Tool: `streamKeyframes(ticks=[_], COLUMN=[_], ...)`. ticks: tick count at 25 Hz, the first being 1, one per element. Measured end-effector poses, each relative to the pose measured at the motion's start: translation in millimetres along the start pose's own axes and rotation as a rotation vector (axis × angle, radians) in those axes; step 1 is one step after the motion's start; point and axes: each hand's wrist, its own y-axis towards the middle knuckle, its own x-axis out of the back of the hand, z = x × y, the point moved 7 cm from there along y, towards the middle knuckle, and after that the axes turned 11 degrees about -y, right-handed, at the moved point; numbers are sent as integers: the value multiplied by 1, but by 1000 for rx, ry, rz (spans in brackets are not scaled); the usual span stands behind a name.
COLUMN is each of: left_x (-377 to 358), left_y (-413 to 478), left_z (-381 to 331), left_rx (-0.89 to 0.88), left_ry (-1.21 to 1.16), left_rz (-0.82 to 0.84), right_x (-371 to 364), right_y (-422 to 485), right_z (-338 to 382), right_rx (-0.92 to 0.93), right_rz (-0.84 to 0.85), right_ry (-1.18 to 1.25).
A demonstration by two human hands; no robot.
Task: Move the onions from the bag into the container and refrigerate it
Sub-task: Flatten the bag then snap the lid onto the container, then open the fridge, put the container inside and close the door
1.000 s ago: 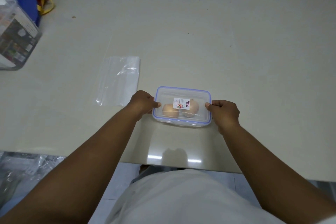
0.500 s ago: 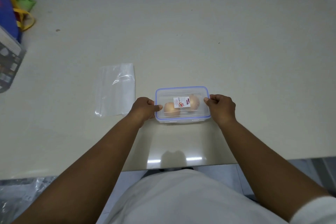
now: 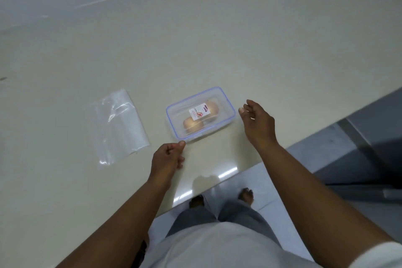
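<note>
Looking down at the counter, we see the container sitting near the middle of the frame with its lid on and two onions inside, under a small white label. It now lies slanted, its right end turned toward the top of the frame, where a second ago it sat square to us. Our hands have come off its short ends. Our left hand is loosely curled below the container's lower left corner, thumb tip touching or just beside that corner, holding nothing. Our right hand hangs open just right of the container, fingers spread and apart from the rim, also empty. The empty clear bag lies flat at centre left, well apart from the container. The view has swung: the boxes once at the upper left are gone from sight, and the floor and our feet now show at the lower right.
</note>
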Motion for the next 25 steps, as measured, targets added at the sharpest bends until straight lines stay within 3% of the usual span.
streamKeyframes(ticks=[5,11,15,19,21,25], left_x=[-65,-221,-350,-473,-522,-592], left_y=[-54,-112,-175,-252,-286,-332], left_z=[29,41,49,28,13,-5], left_rx=[-11,-86,-147,-376,-475,-578], left_ry=[137,333,487,588,592,597], left_rz=[282,716,982,1135,1152,1163], right_x=[61,199,335,449,482,500], right_y=[-85,-170,-215,-253,-260,-256], right_z=[-84,-188,-196,-175,-165,-167], right_rx=[-105,-236,-147,-70,-68,-93], right_rz=[-95,-353,-713,-1045,-1085,-1003], right_ry=[66,-27,-430,-780,-921,-1064])
